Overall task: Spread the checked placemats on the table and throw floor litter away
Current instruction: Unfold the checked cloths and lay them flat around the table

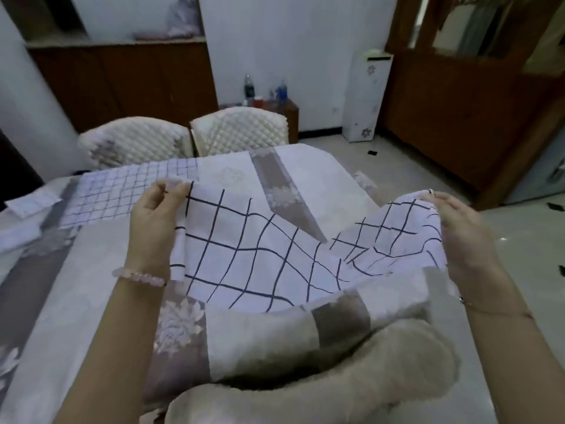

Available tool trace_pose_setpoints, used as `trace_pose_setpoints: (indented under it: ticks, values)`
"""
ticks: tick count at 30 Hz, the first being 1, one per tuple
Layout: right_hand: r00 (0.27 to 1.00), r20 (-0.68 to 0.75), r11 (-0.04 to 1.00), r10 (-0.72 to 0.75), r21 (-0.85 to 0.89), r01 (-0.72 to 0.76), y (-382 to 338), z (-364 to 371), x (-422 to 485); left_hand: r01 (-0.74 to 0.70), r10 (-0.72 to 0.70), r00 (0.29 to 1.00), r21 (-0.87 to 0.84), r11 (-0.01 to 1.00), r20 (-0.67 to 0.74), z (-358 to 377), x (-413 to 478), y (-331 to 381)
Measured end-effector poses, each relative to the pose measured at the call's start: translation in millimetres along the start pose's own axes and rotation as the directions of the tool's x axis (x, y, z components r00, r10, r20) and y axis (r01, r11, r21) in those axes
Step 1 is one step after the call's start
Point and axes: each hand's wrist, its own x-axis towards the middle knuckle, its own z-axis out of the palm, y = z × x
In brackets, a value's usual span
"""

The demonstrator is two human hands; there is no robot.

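Note:
A white placemat with dark checks [260, 258] hangs slack above the near right part of the table [321, 179], sagging in the middle. My left hand [153, 215] pinches its far left corner. My right hand [467, 234] pinches its far right corner. A second checked placemat [122, 191] lies flat on the far left of the table. Small dark bits of litter [372, 153] lie on the pale floor at the right, with another piece of litter [555, 206] further right.
The table wears a grey and white flowered cloth. Two quilted white chairs [238, 130] stand at its far side. A padded chair back [336, 377] is close below me. Folded cloths [30, 203] rest at the table's left edge. A white cabinet unit [363, 96] stands by the wall.

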Motion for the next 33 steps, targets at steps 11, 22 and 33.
trace_pose_setpoints:
  ticks: [11,22,33]
  values:
    - [0.941,0.129,0.939,0.313,-0.189,-0.286,111,26,116,0.314,-0.266,0.915,0.120,0.942,-0.304,-26,21,-102]
    - [0.862,0.032,0.789,0.507,-0.420,-0.448,206,-2,152,0.686,-0.537,0.709,0.270,0.676,-0.457,-44,15,-211]
    - [0.883,-0.030,0.698,0.468,-0.600,-0.390,246,-26,154,0.685,-0.407,0.727,0.545,0.484,-0.553,-28,7,-249]
